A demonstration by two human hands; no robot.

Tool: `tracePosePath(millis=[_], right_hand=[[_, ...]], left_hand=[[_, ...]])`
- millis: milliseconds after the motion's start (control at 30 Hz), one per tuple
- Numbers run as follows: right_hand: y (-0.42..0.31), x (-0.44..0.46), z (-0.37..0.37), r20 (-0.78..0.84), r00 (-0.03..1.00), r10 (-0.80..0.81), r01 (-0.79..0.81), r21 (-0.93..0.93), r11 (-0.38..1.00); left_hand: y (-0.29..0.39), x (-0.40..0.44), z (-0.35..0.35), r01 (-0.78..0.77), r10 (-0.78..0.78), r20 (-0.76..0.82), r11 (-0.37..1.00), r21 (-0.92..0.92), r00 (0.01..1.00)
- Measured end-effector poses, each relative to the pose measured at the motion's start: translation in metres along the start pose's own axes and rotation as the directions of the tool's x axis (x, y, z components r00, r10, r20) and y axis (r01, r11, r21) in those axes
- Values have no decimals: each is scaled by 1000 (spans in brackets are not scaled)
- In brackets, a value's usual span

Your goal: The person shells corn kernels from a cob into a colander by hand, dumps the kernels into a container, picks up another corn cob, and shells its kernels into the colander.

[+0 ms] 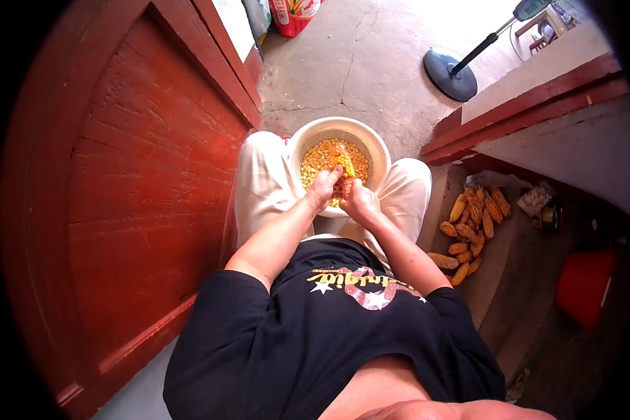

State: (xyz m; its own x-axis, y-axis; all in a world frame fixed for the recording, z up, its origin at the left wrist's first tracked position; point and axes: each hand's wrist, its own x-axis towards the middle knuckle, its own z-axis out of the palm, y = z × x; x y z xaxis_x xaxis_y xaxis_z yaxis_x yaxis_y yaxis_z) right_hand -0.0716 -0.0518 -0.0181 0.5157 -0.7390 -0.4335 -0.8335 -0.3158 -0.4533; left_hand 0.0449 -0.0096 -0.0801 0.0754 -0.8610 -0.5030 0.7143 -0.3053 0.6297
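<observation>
Between my knees, a white basin [378, 140] holds a layer of loose yellow corn kernels [317, 164]. Over it, both hands meet around a partly shelled ear of corn [344, 165], with yellow kernels on its far part. A reddish, bare cob part [344, 187] shows between the hands; I cannot tell if it belongs to the same ear or to a second cob. My left hand [323, 189] is closed on the ear, its thumb pressed on the kernels. My right hand [360, 201] is closed around the near, reddish end, its fingers partly hidden.
On the right floor lies a pile of corn ears [474, 217], beside a red container [585, 288]. A red wooden door [147, 182] stands close on the left. Ahead are a fan base [449, 75] and a red bag [291, 17] on the concrete floor.
</observation>
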Motion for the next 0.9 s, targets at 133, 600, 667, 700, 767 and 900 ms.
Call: tracePosePath(millis=[133, 600, 667, 700, 767, 900], right_hand=[[-12, 0, 1, 7, 1000, -18, 19, -88, 996], [-4, 2, 6, -66, 997, -45, 41, -67, 997], [-6, 0, 7, -65, 996, -59, 53, -93, 994], [-8, -1, 9, -43, 997, -68, 63, -102, 993], [-9, -3, 9, -33, 997, -70, 67, -73, 995], [-2, -6, 8, -6, 996, -92, 92, -62, 994]], left_hand=[[13, -12, 36, 23, 251, -411, 829, 558, 876], [-16, 25, -3, -256, 302, -221, 943, 214, 927], [-1, 16, 7, -18, 132, -370, 955, 295, 920], [-9, 28, -4, 36, 130, -438, 936, 351, 890], [0, 16, 6, 3, 209, -418, 892, 451, 884], [-1, 9, 10, -138, 282, -313, 901, 412, 907]])
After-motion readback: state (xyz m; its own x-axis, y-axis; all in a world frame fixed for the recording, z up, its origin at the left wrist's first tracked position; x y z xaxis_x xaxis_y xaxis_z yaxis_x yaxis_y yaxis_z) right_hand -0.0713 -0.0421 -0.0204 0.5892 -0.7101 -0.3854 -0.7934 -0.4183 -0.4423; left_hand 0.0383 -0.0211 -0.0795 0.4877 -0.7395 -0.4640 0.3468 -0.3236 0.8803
